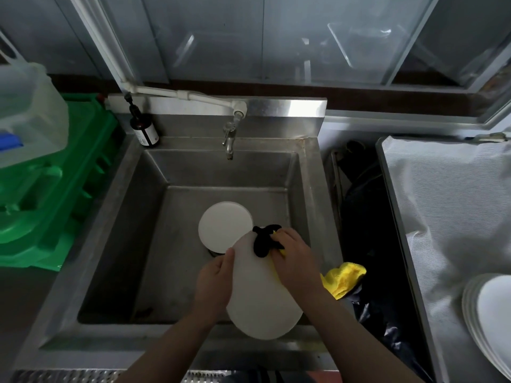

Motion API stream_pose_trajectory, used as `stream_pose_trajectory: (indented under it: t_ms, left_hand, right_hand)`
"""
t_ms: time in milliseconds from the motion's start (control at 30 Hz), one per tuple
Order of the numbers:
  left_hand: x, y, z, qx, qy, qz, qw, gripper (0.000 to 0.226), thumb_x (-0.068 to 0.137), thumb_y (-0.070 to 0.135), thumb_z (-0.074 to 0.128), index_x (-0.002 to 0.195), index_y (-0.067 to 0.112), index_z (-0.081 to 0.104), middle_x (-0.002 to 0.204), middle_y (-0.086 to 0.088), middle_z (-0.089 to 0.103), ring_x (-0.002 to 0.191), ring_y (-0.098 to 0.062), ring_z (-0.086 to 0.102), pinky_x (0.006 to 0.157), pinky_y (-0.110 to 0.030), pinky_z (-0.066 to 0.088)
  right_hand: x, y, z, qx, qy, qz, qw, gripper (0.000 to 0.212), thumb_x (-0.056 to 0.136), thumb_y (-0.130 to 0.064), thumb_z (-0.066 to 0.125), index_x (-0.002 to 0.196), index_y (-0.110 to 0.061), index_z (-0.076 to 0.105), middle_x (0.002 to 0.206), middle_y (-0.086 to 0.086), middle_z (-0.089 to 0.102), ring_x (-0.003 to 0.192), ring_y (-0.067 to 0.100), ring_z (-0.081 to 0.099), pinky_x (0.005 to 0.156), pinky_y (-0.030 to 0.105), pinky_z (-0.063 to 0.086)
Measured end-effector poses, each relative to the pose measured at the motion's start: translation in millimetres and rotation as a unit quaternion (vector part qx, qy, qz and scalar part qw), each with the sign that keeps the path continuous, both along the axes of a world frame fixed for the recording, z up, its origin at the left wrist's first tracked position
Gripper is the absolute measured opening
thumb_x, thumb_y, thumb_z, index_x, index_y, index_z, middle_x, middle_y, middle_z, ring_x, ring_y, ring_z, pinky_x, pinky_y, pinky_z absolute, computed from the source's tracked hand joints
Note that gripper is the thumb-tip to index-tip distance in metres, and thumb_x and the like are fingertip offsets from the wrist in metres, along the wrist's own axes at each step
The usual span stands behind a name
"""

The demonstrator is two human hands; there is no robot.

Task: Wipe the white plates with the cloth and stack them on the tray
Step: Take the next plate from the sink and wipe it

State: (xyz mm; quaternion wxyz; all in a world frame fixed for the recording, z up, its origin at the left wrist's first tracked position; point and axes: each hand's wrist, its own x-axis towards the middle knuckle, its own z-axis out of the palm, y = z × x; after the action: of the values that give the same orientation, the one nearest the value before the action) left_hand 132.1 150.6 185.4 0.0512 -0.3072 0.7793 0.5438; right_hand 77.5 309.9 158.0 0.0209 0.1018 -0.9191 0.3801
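While our left hand (214, 283) grips the round white plate (262, 305) over the steel sink (116, 217), our right hand (294, 261) presses the yellow-and-black cloth (265, 241) on it.

White plate (262, 302) showing under yellow & black cloth (266, 241); 2nd plate (224, 225) white, sink (154, 217) grey steel, crate (69, 172) glowing green.

The stacked plates (489, 313) run off the right edge.

The label on the brown pump bottle (144, 130) is too blurred to read.
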Motion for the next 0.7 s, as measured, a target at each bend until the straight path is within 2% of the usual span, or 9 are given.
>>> stream_pose_trajectory:
  t_ms: [67, 200, 367, 467, 567, 633, 700]
  left_hand:
    - [0, -1, 0, 0.001, 0.009, 0.017, 1.000, 0.054, 0.103, 0.038, 0.048, 0.074, -0.005, 0.063, 0.066, -0.008, 0.060, 0.064, -0.018, 0.054, 0.059, -0.031, 0.036]
    - [3, -1, 3, -0.004, 0.025, 0.011, 1.000, 0.053, 0.103, 0.036, 0.047, 0.064, 0.002, 0.060, 0.057, -0.001, 0.056, 0.060, -0.016, 0.053, 0.057, -0.029, 0.035]
    - [5, -3, 4, -0.023, 0.029, 0.019, 0.999, 0.054, 0.104, 0.035, 0.046, 0.055, 0.013, 0.048, 0.048, 0.005, 0.046, 0.053, -0.013, 0.044, 0.053, -0.029, 0.029]
    - [7, -6, 0, -0.023, 0.033, 0.024, 0.999, 0.054, 0.104, 0.037, 0.045, 0.057, 0.010, 0.051, 0.044, 0.006, 0.047, 0.050, -0.010, 0.045, 0.052, -0.027, 0.030]
    - [10, -9, -5, -0.010, 0.038, 0.038, 0.999, 0.057, 0.102, 0.043, 0.045, 0.070, -0.001, 0.061, 0.055, -0.004, 0.057, 0.059, -0.018, 0.055, 0.059, -0.031, 0.039]
    - [11, -9, -7, -0.007, 0.038, 0.051, 0.998, 0.055, 0.102, 0.043, 0.044, 0.079, -0.002, 0.066, 0.069, -0.016, 0.064, 0.065, -0.023, 0.059, 0.063, -0.032, 0.042]
    - [12, -9, -7, 0.002, 0.040, 0.059, 0.997, 0.055, 0.103, 0.042, 0.044, 0.082, -0.003, 0.067, 0.074, -0.020, 0.066, 0.068, -0.024, 0.060, 0.064, -0.032, 0.043]
  right_hand:
    - [-1, 5, -1, -0.001, -0.019, -0.014, 1.000, 0.028, 0.084, -0.005, 0.063, 0.111, -0.010, 0.069, 0.115, 0.003, 0.062, 0.101, 0.023, 0.060, 0.079, 0.019, 0.036]
    - [1, 12, -4, 0.000, -0.044, -0.034, 0.998, 0.029, 0.084, -0.005, 0.062, 0.112, -0.009, 0.068, 0.114, 0.003, 0.061, 0.099, 0.024, 0.060, 0.080, 0.025, 0.039]
    - [8, 16, -6, -0.009, -0.068, -0.061, 0.996, 0.025, 0.085, -0.007, 0.062, 0.110, -0.010, 0.067, 0.111, 0.002, 0.059, 0.096, 0.023, 0.058, 0.077, 0.025, 0.037]
    - [14, 20, -9, -0.007, -0.084, -0.066, 0.994, 0.025, 0.085, -0.008, 0.062, 0.109, -0.011, 0.067, 0.110, 0.001, 0.058, 0.094, 0.021, 0.058, 0.075, 0.024, 0.036]
    - [21, 25, -14, 0.002, -0.091, -0.073, 0.993, 0.026, 0.085, -0.008, 0.062, 0.110, -0.012, 0.067, 0.110, 0.000, 0.058, 0.096, 0.019, 0.057, 0.076, 0.024, 0.039]
    - [24, 27, -16, 0.007, -0.098, -0.077, 0.992, 0.027, 0.085, -0.008, 0.061, 0.111, -0.013, 0.067, 0.111, 0.000, 0.059, 0.097, 0.019, 0.057, 0.077, 0.024, 0.040]
    - [27, 28, -19, 0.010, -0.107, -0.085, 0.991, 0.027, 0.084, -0.007, 0.062, 0.111, -0.013, 0.067, 0.112, 0.000, 0.059, 0.098, 0.020, 0.057, 0.077, 0.027, 0.042]
